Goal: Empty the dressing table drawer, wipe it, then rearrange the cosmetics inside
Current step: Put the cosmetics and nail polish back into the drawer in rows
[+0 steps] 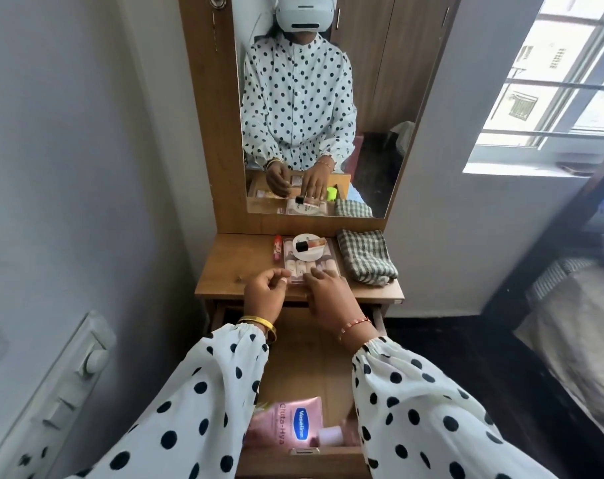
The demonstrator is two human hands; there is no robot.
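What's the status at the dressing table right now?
Left hand curled, apparently empty. Right hand fingers on nail box on tabletop. Drawer open, lotion bottle inside. Nothing blocking.

I am sitting in a home bedroom: a wooden dressing table with its mirror (314, 108) is facing me, a bed (576, 326) is lying beside a barred window (563, 74).

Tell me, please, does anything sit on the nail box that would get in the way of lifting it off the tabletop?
Yes. A round white container sits on the far part of the nail box, with a small black-capped tube lying across it. The right hand rests on the box's near edge.
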